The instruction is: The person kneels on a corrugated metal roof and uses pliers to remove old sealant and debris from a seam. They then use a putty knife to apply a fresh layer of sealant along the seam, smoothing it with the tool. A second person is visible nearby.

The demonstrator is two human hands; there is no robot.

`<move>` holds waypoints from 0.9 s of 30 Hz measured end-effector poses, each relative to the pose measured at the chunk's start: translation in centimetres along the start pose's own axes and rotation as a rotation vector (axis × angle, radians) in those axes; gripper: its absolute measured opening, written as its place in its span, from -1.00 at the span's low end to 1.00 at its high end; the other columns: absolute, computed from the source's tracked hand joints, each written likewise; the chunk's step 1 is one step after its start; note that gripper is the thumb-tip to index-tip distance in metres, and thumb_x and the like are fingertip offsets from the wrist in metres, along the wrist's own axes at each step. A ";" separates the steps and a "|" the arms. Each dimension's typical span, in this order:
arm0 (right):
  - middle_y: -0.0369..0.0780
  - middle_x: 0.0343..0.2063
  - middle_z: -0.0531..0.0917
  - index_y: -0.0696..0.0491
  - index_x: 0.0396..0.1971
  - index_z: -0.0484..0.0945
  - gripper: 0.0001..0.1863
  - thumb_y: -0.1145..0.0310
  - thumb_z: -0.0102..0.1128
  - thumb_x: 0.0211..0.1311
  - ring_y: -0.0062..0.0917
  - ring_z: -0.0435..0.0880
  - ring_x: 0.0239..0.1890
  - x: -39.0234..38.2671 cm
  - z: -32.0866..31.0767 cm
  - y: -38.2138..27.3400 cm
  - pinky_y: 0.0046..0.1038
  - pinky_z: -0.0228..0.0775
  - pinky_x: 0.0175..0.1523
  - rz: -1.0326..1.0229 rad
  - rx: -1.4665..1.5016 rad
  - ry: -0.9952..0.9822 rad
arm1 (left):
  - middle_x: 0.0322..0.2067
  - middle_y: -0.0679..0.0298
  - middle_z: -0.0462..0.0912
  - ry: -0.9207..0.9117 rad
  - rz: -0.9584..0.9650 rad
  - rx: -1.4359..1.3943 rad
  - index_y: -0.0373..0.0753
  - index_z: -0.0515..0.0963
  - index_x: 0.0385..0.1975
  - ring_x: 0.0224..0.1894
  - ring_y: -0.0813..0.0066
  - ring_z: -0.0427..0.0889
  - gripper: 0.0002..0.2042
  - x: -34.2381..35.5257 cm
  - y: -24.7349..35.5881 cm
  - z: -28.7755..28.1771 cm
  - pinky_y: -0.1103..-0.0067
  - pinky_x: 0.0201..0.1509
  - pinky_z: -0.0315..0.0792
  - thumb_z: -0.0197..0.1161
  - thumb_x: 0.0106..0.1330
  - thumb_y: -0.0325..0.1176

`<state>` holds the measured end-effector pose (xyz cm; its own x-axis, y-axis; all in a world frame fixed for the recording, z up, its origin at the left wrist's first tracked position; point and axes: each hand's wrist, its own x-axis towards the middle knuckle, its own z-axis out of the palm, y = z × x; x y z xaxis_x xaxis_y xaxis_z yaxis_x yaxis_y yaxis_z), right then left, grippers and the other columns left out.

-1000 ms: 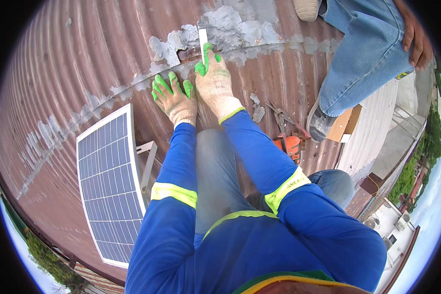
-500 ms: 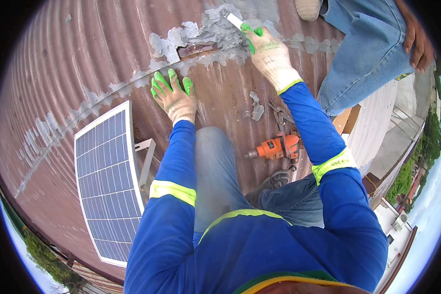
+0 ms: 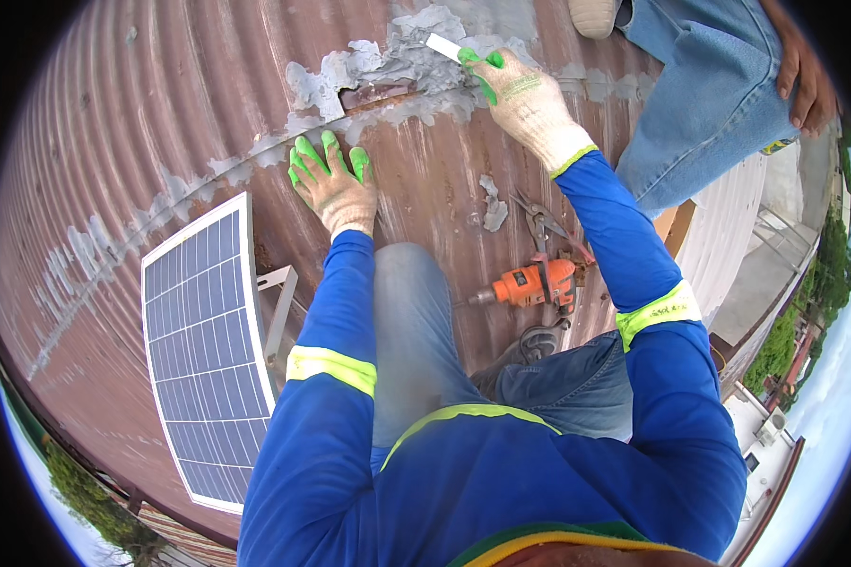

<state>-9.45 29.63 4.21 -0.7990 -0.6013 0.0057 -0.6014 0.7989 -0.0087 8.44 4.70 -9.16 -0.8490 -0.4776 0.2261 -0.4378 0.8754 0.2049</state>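
My right hand (image 3: 529, 102), in a white knitted glove with green fingertips, grips a flat white strip (image 3: 444, 47) like a scraper blade. The strip's far end lies over a patch of grey sealant (image 3: 416, 52) smeared along a seam of the brown corrugated metal roof (image 3: 217, 94). My left hand (image 3: 336, 184), gloved the same way, rests flat on the roof just below the seam, fingers spread. Between the hands, beside the sealant, a rust-brown piece of metal (image 3: 376, 94) shows through a gap.
A small solar panel (image 3: 208, 350) on a metal bracket stands left of my left arm. An orange power drill (image 3: 529, 283), pliers (image 3: 541, 222) and a loose grey scrap (image 3: 493, 203) lie right of my knee. Another person's jeans-clad leg (image 3: 709, 104) and hand (image 3: 808, 80) are at upper right.
My right hand has shifted slightly and the white strip's tip has moved a little left and down over the sealant. My left hand has hardly moved.
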 end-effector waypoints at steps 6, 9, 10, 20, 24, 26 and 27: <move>-0.19 0.00 0.62 -0.39 0.38 0.53 -0.36 0.52 0.20 0.37 -0.25 0.81 -0.05 1.3 -0.1 2.0 -0.18 0.74 -0.07 -0.056 -0.125 -0.071 | 0.62 -0.13 0.09 0.018 0.007 -0.032 0.00 0.42 0.52 0.63 -0.28 0.06 -0.38 0.0 -0.1 0.1 -0.11 0.66 -0.03 0.22 0.53 0.09; -0.19 -0.01 0.62 -0.42 0.40 0.51 -0.34 0.52 0.21 0.37 -0.25 0.79 -0.01 0.1 -2.2 3.9 -0.18 0.73 -0.05 -0.058 -0.188 -0.107 | 0.62 -0.12 0.10 0.012 0.008 -0.017 -0.01 0.43 0.51 0.63 -0.28 0.07 -0.38 0.0 -0.1 0.1 -0.12 0.66 -0.02 0.22 0.53 0.09; -0.19 -0.01 0.62 -0.42 0.41 0.51 -0.34 0.51 0.21 0.38 -0.25 0.78 -0.01 -0.4 -2.8 3.9 -0.19 0.72 -0.04 -0.033 -0.192 -0.076 | 0.62 -0.12 0.11 0.014 0.006 -0.019 -0.01 0.43 0.51 0.63 -0.28 0.07 -0.38 0.0 -0.1 0.1 -0.12 0.66 -0.02 0.21 0.53 0.10; -0.21 -0.07 0.63 -0.37 0.33 0.60 -0.47 0.48 0.13 0.47 -0.27 0.80 -0.07 -0.4 -1.6 3.9 -0.20 0.72 -0.03 -0.089 -0.140 -0.105 | 0.61 -0.12 0.12 0.033 0.010 -0.024 -0.03 0.47 0.47 0.62 -0.29 0.11 -0.41 0.1 -0.1 0.0 -0.12 0.65 0.01 0.19 0.55 0.10; -0.21 -0.09 0.64 -0.37 0.30 0.61 -0.52 0.43 0.14 0.50 -0.27 0.79 -0.07 -3.4 -2.5 5.4 -0.19 0.72 -0.03 -0.024 -0.099 -0.114 | 0.58 -0.17 0.16 0.035 0.014 -0.027 -0.05 0.47 0.47 0.61 -0.28 0.11 -0.41 0.1 0.0 0.0 -0.10 0.66 0.00 0.19 0.53 0.08; -0.20 -0.11 0.64 -0.36 0.29 0.62 -0.54 0.40 0.15 0.51 -0.27 0.79 -0.07 -4.3 -3.0 5.3 -0.19 0.71 -0.04 0.026 -0.064 -0.102 | 0.59 -0.17 0.15 0.033 0.015 -0.016 -0.05 0.47 0.47 0.61 -0.28 0.11 -0.41 0.1 0.0 -0.1 -0.11 0.66 0.01 0.19 0.54 0.09; -0.20 -0.12 0.64 -0.35 0.29 0.62 -0.56 0.39 0.15 0.51 -0.26 0.79 -0.07 -4.5 -3.1 5.1 -0.18 0.71 -0.05 0.056 -0.039 -0.090 | 0.59 -0.17 0.14 0.033 0.018 -0.008 -0.04 0.47 0.47 0.61 -0.28 0.11 -0.41 0.1 0.0 -0.1 -0.11 0.66 0.01 0.19 0.54 0.09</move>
<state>-8.89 36.47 7.21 -0.8292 -0.5527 -0.0835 -0.5566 0.8301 0.0323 8.42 4.66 -9.04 -0.8463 -0.4641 0.2616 -0.4200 0.8833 0.2084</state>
